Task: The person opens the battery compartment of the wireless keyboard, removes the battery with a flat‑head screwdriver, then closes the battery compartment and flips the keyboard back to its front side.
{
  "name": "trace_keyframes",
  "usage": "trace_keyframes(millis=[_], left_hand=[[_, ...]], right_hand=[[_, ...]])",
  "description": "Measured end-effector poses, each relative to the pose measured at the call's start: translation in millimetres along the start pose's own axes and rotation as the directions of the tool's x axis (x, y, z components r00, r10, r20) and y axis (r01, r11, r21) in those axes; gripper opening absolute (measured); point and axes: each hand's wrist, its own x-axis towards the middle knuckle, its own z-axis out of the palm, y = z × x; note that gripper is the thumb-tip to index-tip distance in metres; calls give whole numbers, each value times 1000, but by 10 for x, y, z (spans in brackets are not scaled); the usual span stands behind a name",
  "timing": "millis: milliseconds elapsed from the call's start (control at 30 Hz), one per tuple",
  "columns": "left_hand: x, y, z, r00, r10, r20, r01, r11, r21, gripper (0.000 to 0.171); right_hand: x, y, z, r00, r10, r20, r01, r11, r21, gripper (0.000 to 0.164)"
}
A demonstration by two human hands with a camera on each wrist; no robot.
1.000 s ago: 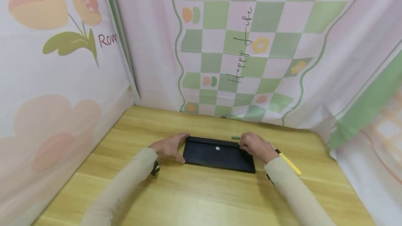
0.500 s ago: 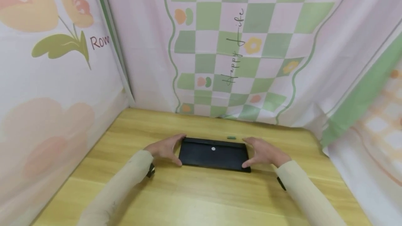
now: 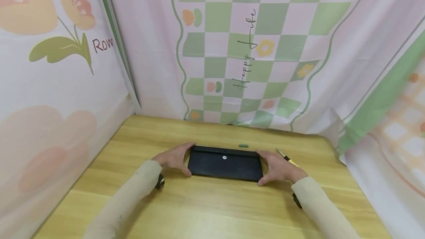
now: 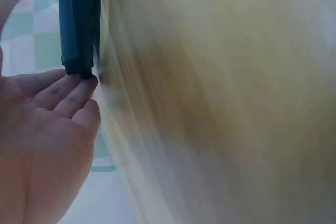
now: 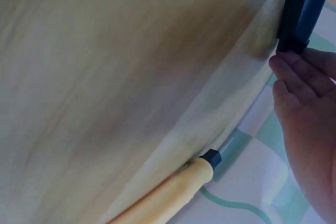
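Note:
A flat black rectangular device [image 3: 225, 167] lies on the table, with a raised bar along its far edge and a white dot near its middle. My left hand [image 3: 173, 159] holds its left end, fingers at the far corner and thumb at the near corner. On the opposite end, my right hand [image 3: 279, 167] spans the short side in the same way. Both wrist views show fingertips right at the ends of the bar; in the left one the hand [image 4: 47, 129] has its palm in view. The thumbs are mostly out of both wrist views.
A small green cylinder [image 3: 243, 145], like a battery, lies just beyond the device. A screwdriver with a yellow handle [image 5: 178, 190] lies on the right, partly behind my right hand. Printed curtains [image 3: 199, 65] enclose the wooden table [image 3: 206, 209] at the back and sides.
My right hand, curled over the device's far right part a second ago, has moved to its right end with thumb and fingers spread. My left hand stays at the left end.

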Motion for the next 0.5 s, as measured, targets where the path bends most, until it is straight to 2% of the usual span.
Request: trace_keyframes(millis=[133,267,400,500], left_hand=[[-46,29,-45,999,32,-17,-33,998,-54,132],[-86,93,-152,993,108,-42,-110,993,-44,129],[-71,214,-347,978,196,-75,-197,980,-4,124],[-75,377,-540,964,252,-79,-252,968,21,124]], right_hand=[[9,14,14,1000,-3,-6,3,1000,22,134],[-8,6,25,1000,-28,-5,28,1000,1,135],[-30,-39,-7,1000,-16,15,16,1000,2,136],[-45,-103,-83,999,5,45,-6,1000,22,134]])
